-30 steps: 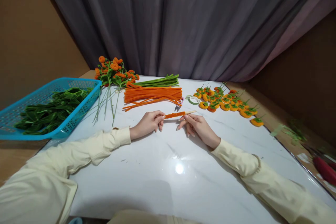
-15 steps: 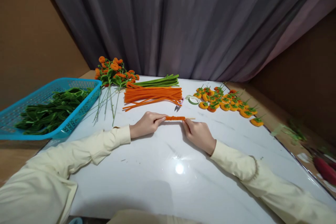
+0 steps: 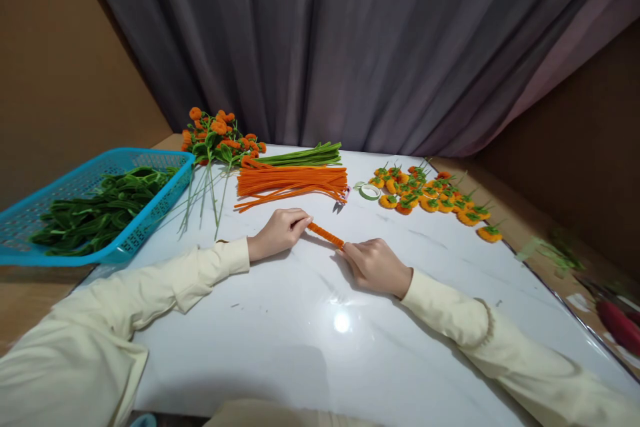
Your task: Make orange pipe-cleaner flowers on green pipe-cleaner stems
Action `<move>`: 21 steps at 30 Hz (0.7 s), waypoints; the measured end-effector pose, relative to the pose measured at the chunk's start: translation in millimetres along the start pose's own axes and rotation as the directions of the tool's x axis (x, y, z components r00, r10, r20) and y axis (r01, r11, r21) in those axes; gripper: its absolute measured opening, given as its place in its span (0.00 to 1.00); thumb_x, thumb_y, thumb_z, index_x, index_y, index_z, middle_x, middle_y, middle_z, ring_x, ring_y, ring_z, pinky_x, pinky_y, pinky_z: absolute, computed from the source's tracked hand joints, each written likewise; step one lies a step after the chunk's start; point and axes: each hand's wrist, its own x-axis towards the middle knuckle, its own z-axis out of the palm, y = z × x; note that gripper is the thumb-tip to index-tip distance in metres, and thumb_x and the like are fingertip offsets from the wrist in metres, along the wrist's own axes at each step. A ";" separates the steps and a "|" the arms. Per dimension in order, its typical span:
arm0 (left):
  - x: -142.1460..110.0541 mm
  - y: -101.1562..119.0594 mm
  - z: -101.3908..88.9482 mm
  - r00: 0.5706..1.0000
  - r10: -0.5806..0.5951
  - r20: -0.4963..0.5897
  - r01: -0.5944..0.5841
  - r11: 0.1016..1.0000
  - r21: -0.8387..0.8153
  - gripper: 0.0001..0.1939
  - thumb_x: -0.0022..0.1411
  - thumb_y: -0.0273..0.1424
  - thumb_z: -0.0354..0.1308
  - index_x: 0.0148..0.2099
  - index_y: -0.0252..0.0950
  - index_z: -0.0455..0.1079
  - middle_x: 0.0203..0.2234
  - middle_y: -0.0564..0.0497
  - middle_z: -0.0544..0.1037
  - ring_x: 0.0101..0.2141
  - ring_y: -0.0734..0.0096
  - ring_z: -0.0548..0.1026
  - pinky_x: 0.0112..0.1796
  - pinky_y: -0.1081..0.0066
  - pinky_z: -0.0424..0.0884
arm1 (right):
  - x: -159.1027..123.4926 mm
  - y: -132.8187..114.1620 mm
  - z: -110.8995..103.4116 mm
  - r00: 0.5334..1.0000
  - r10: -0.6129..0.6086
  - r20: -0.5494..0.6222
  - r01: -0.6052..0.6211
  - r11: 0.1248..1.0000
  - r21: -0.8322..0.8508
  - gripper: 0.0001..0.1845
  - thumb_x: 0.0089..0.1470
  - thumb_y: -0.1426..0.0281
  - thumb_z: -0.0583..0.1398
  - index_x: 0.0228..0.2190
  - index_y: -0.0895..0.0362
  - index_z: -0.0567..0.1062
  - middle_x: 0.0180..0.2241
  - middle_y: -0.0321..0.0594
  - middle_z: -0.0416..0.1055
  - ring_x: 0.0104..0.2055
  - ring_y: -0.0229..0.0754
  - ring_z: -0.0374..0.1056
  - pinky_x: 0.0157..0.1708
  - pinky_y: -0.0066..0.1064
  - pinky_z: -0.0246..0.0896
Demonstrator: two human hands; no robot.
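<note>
Between my hands, above the white table, stretches a tightly coiled orange pipe cleaner, slanting down to the right. My left hand pinches its upper left end. At the lower right end, my right hand has its fingers closed on the coil. The thin wooden stick inside it does not show now. Just beyond my hands lies a bundle of straight orange pipe cleaners, with green pipe cleaners behind it.
On the left stands a blue basket of dark green fuzzy leaves. Orange flowers on stems lie behind it. Small scissors and a roll of green tape lie mid-table, with several yellow-orange flower heads to the right.
The coil has tipped from level to slanting, its right end now lower and nearer me. My right hand has shifted slightly down; the stick's tip no longer shows.
</note>
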 end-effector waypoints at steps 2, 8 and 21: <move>0.3 0.5 -0.8 1.000 0.014 -0.006 -0.014 1.000 -0.017 0.16 0.61 0.28 0.49 0.21 0.35 0.62 0.18 0.54 0.64 0.21 0.75 0.61 0.27 0.74 0.56 | 0.5 0.5 -1.3 0.998 0.055 -0.004 -0.054 0.986 0.156 0.17 0.59 0.65 0.45 0.21 0.56 0.61 0.14 0.34 0.58 0.15 0.34 0.47 0.21 0.29 0.38; 2.3 -7.3 -1.9 0.984 -0.099 0.150 0.132 0.963 -0.234 0.19 0.60 0.33 0.51 0.18 0.34 0.62 0.14 0.55 0.62 0.19 0.77 0.59 0.24 0.75 0.54 | 6.7 4.1 -8.8 0.977 0.210 0.027 -0.184 0.782 0.596 0.25 0.57 0.54 0.47 0.16 0.55 0.54 0.13 0.28 0.47 0.17 0.32 0.44 0.20 0.26 0.42; 9.8 -13.2 -1.5 0.846 -0.363 0.391 0.531 0.509 -0.678 0.20 0.55 0.44 0.58 0.25 0.35 0.57 0.13 0.63 0.50 0.12 0.86 0.46 0.13 0.80 0.43 | 9.3 1.0 -9.6 0.935 0.318 0.157 -0.273 0.364 0.891 0.21 0.53 0.52 0.56 0.21 0.57 0.66 0.15 0.32 0.63 0.14 0.31 0.56 0.15 0.24 0.49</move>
